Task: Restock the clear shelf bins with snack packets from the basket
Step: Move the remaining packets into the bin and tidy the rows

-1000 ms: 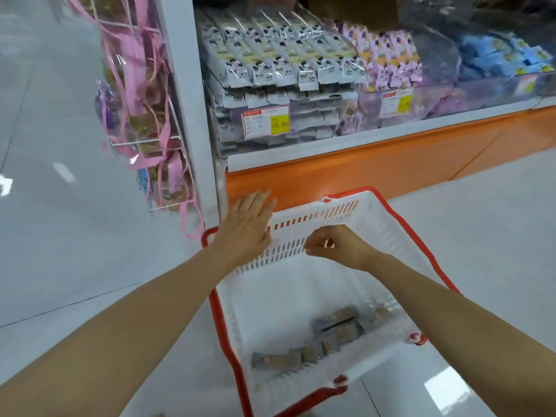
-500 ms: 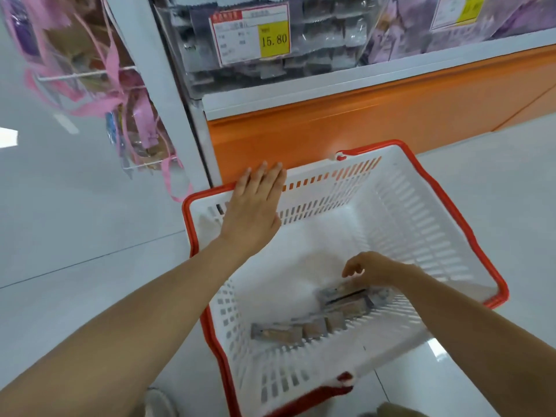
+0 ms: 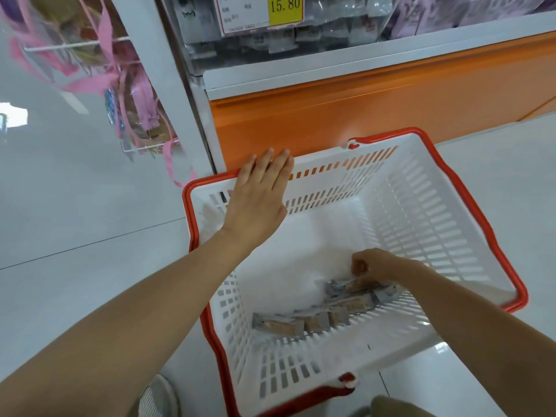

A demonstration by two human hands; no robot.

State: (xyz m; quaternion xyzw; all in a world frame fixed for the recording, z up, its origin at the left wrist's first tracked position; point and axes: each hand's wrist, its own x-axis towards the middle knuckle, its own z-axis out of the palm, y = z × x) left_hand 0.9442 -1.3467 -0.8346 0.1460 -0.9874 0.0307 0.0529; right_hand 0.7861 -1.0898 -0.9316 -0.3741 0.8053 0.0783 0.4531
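Fingers (image 3: 279, 167) of the left hand (image 3: 258, 194) lie straight and close together, holding nothing. The hand is flat, palm down, over the far left corner of the basket (image 3: 421, 230). Its tips reach the red rim there. The left arm stretches long and straight from the bottom left, right across the near corner of the basket.

The right hand (image 3: 379, 263) is down deep inside the basket. Its fingers (image 3: 359, 266) are bent and curled downward, and they pinch the top packet (image 3: 346, 288) of a small heap. The wrist is bent, so the back of the hand faces up. The right arm comes in from the bottom right, over the near right side of the rim.

The snack packets (image 3: 288, 323) lie on the bottom of the basket, along the near side. They are grey with brown middles. Some lie in a row, and the rest sit in the heap under the right hand.

The basket is white with slots in its walls, and it sits on the shiny pale floor (image 3: 75, 281), tipped a little. Just behind it is the orange panel (image 3: 361, 109) at the foot of the shelf (image 3: 361, 61). Up on the shelf a clear bin (image 3: 331, 34) holds grey packets, with a price tag (image 3: 261, 10) that reads 15.80. To the left, bags tied with pink ribbons (image 3: 105, 73) hang on a wire rack (image 3: 75, 45). A shoe (image 3: 159, 395) shows at the bottom edge.
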